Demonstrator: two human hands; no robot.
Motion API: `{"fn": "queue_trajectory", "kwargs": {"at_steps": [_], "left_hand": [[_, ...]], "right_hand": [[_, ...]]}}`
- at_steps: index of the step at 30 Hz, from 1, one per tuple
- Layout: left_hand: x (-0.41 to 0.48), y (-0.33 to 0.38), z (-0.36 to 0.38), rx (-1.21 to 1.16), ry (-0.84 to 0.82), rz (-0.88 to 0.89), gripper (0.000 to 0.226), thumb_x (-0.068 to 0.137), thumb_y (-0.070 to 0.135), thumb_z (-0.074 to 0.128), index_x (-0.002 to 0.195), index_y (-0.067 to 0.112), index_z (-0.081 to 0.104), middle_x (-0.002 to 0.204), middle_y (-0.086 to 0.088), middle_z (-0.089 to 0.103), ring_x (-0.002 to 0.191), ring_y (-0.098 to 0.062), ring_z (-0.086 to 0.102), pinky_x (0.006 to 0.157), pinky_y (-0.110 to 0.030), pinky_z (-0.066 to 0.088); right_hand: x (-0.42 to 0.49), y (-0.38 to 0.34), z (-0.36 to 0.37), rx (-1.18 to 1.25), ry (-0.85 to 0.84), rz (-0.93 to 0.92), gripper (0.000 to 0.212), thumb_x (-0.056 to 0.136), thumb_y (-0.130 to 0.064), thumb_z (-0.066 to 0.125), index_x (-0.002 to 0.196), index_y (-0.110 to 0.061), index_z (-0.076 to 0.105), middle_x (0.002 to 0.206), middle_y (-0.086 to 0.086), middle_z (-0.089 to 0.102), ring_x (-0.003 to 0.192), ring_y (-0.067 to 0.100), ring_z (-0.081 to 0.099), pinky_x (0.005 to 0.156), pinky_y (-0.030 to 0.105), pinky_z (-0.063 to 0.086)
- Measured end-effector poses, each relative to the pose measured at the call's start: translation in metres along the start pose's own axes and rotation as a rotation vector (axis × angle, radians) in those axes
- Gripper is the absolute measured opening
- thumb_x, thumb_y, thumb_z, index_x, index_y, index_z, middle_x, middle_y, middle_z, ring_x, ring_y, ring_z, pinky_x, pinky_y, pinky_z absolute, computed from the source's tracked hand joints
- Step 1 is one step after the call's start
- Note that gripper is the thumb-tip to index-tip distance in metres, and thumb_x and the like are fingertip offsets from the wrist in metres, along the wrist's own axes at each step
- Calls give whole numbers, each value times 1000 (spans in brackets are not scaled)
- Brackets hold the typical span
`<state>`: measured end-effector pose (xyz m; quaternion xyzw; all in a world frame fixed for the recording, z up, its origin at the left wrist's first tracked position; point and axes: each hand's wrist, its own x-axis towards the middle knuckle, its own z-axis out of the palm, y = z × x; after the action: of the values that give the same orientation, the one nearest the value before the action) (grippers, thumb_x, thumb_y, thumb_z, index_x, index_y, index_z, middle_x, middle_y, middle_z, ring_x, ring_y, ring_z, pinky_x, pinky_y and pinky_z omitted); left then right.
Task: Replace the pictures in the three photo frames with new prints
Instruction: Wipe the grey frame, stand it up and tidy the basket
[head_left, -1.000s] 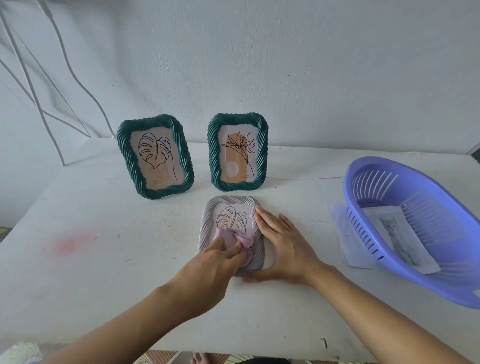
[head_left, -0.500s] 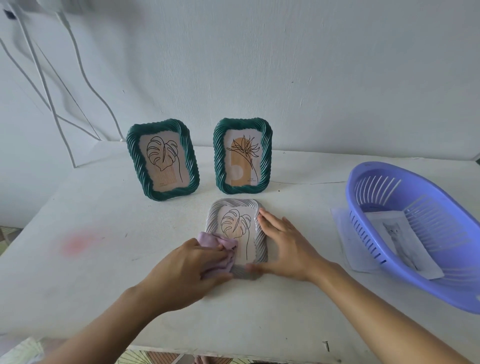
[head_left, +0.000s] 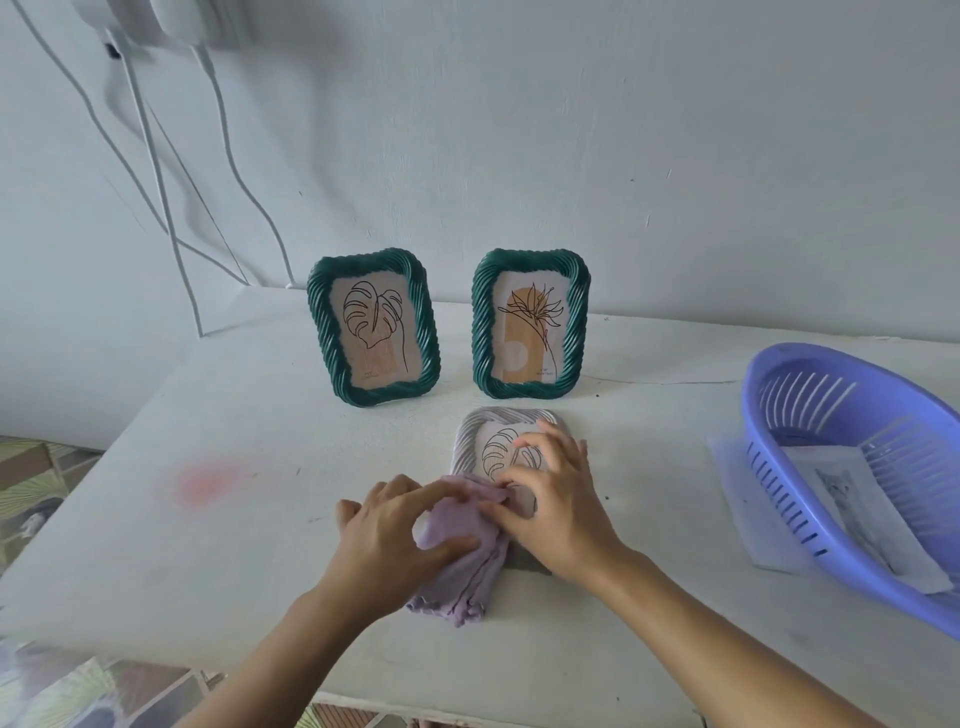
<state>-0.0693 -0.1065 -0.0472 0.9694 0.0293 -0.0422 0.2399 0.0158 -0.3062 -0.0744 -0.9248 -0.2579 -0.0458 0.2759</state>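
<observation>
**A:** What's the room like?

**B:** A plain white wall (head_left: 571, 130) with white cables (head_left: 156, 182) hanging down its left side. Against it stands a white desk (head_left: 234, 415) with a pink smudge (head_left: 208, 480), and patterned floor tiles (head_left: 31, 478) show at the left.

**A:** And on the desk?

**B:** At the right is a violet slotted basket (head_left: 774, 483) holding a cat print (head_left: 841, 493). Two green frames stand upright at the back: the left green frame (head_left: 363, 260) has a leaf drawing and the right green frame (head_left: 530, 258) a flower.

**A:** Where's the third frame?

**B:** The grey frame (head_left: 506, 415) lies flat, face up, just in front of the green pair, and both grips are on it.

**A:** Both bare hands?

**B:** Yes. The left grip (head_left: 389, 535) holds a bunched lilac cloth (head_left: 457, 571) at the frame's lower left corner, thumb folded over it. The right grip (head_left: 561, 514) rests on the frame's lower half, with its fingers loosely bent and its thumb touching the cloth. I cannot tell whether it pinches the cloth.

**A:** Any writing?

**B:** A small line at the foot of each green-framed picture, too small to read.
</observation>
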Motion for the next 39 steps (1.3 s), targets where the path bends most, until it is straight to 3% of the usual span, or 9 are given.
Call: {"fn": "queue_trajectory", "kwargs": {"at_steps": [8, 12, 17, 21, 26, 28, 31, 35, 39], "left_hand": [[2, -12, -4, -241, 64, 45, 63, 67, 78, 66, 116, 50, 39, 108, 24, 54, 104, -3, 51, 89, -38, 41], [5, -29, -26, -489, 117, 84, 54, 74, 51, 81, 107, 43, 40, 110, 30, 58, 106, -3, 59, 80, -14, 46], [0, -65, -64, -774, 158, -25, 51, 80, 15, 82, 112, 29, 43, 106, 0, 61, 86, -29, 72, 50, -53, 57], [-7, -98, -98, -856, 90, -90, 63, 76, 14, 84, 123, 29, 45, 106, -5, 63, 84, -33, 71, 55, -46, 56], [-8, -146, -118, -810, -43, -205, 20, 100, 25, 57, 118, 25, 66, 100, -16, 72, 80, -44, 64, 70, -46, 51], [-7, -162, -117, -821, 10, -250, 25, 102, 15, 54, 115, 28, 71, 101, -5, 73, 79, -33, 67, 73, -49, 54], [-5, -178, -110, -661, 56, -267, 36, 91, 10, 70, 113, 38, 70, 112, 0, 63, 74, -15, 67, 67, -28, 53], [-2, -187, -101, -387, 73, -164, 48, 85, 25, 78, 123, 49, 60, 116, 7, 52, 80, -7, 67, 70, -20, 54], [-4, -196, -99, -59, 87, 9, 48, 85, 49, 70, 131, 52, 55, 128, 13, 44, 90, 1, 60, 81, -19, 51]], "right_hand": [[15, -30, 4, 62, 62, -175, 19, 97, -40, 53, 93, -22, 56, 98, -9, 53, 106, 16, 47, 93, 40, 43], [32, -66, -2, 305, 43, -213, 12, 99, -28, 58, 96, -17, 54, 84, -12, 53, 75, 6, 50, 67, 25, 44], [65, -107, 13, 619, 6, -108, 12, 101, -28, 55, 100, -17, 54, 92, -6, 60, 78, 6, 59, 67, 25, 50], [91, -133, 39, 752, -73, 44, 10, 99, -26, 58, 103, -18, 52, 94, -11, 59, 87, 1, 58, 71, 19, 50], [111, -153, 76, 796, -223, 113, 28, 91, -12, 69, 109, -22, 49, 101, -8, 59, 86, 14, 63, 78, 34, 57], [114, -156, 91, 709, -214, 43, 38, 85, -7, 73, 111, -24, 50, 108, -4, 58, 95, 14, 63, 82, 34, 58], [118, -158, 107, 580, -180, -59, 43, 83, -4, 74, 115, -24, 53, 116, 0, 51, 105, 9, 55, 88, 28, 53], [114, -157, 117, 497, -136, -94, 32, 88, -12, 71, 117, -21, 60, 122, -1, 46, 107, 10, 53, 94, 20, 45], [100, -153, 110, 231, -122, -223, 38, 90, -38, 65, 126, -28, 61, 139, 2, 47, 131, 19, 42, 107, 33, 37]]}}
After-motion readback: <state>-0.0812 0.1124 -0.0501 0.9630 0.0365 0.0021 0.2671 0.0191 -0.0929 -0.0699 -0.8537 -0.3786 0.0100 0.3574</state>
